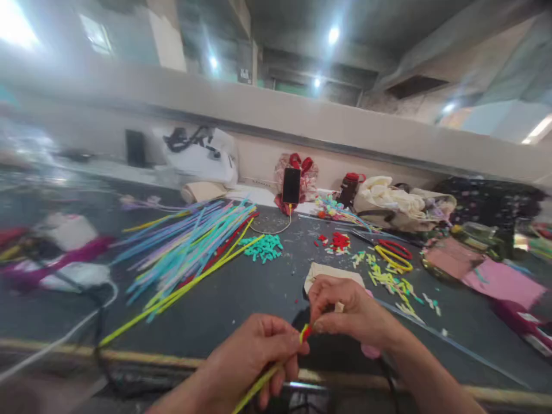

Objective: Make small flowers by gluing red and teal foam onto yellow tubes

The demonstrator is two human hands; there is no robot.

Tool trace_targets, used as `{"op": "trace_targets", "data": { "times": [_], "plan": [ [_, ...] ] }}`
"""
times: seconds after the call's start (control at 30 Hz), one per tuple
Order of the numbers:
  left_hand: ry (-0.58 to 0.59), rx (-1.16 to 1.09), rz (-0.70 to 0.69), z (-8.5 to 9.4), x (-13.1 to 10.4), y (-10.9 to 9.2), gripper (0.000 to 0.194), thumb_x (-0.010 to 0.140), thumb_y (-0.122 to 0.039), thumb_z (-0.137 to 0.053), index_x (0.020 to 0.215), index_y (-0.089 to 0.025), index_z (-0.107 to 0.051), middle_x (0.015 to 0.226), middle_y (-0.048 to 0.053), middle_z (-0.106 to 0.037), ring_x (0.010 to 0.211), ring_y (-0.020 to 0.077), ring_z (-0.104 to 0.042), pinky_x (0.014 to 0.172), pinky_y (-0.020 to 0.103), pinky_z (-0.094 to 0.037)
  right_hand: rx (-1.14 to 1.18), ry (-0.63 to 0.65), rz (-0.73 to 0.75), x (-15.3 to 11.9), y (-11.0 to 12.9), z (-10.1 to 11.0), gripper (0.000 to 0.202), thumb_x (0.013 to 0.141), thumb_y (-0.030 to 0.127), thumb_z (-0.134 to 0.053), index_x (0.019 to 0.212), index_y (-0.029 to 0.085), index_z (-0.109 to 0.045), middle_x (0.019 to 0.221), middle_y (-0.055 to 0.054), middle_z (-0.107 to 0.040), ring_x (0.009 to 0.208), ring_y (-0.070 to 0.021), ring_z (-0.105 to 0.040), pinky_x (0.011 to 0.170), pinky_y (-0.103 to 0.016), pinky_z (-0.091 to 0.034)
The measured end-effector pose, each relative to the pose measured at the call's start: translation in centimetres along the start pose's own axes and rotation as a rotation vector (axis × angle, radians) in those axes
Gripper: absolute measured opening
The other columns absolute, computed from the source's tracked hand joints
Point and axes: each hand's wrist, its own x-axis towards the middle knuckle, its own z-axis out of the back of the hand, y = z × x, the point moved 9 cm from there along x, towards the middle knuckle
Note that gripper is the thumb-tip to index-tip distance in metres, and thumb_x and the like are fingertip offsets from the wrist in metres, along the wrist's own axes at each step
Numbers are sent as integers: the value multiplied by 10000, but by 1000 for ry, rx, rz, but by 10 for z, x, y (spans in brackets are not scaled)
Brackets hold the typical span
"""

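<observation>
My left hand (pixel 271 351) is closed around a yellow pipe cleaner (pixel 261 384), which runs down toward the lower edge of the view. At its upper end, a small red pipe cleaner piece (pixel 306 332) lies against the yellow. The fingertips of my right hand (pixel 340 307) pinch at this red end, close beside the left thumb. A small beige bit (pixel 339 307) shows at the right hand's fingers. Behind that hand lies a cream cloth-like piece (pixel 330 271), partly covered. A pink object (pixel 370 349) peeks out under the right wrist; its kind is hidden.
Long pipe cleaners (pixel 185 247) lie in a bundle at left. Cut pieces form teal (pixel 263 248), red (pixel 340 240) and yellow-green (pixel 390 282) piles. Scissors (pixel 394 253) rest at right. A phone (pixel 291 185) leans at the back. A white cable (pixel 81 325) crosses the left front edge.
</observation>
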Motion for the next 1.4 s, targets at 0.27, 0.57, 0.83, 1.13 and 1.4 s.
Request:
{"op": "trace_targets", "data": {
  "times": [0.27,0.57,0.83,1.13,1.4],
  "plan": [
    [-43,-19,-4,1,0,-2,208,724,-285,-498,674,-113,-603,443,-28,-533,272,25,-362,249,110,-249,-37,-72,-1,-3,1,2,68,672,160,-653,623,139,-611,708,0,-531,709,-122,-516,628,-228,-387],
    [-46,-98,-43,-2,3,-2,201,715,-293,-519,654,-113,-585,431,-27,-529,247,13,-327,243,117,-202,-24,-102,-11,-3,0,3,74,668,156,-651,618,153,-596,705,7,-526,702,-121,-510,631,-230,-393],
    [-87,-114,-49,1,3,-4,153,676,-262,-566,593,-134,-558,386,-50,-503,228,6,-298,243,125,-152,-7,-102,-6,-3,1,2,77,692,199,-635,630,161,-611,697,7,-526,698,-120,-507,636,-233,-393],
    [-136,-194,-52,7,5,1,143,672,-253,-580,581,-146,-552,391,-51,-513,250,5,-311,258,124,-162,59,-116,-11,-3,-1,2,44,687,199,-639,676,180,-677,696,-1,-535,693,-124,-510,623,-233,-394],
    [-203,-269,-146,10,-2,-7,157,681,-266,-565,589,-140,-556,384,-53,-483,249,-5,-286,285,130,-126,85,-396,-107,-14,-13,23,115,752,204,-553,778,193,-665,734,-20,-591,666,-129,-526,576,-229,-403]
  ]
}}
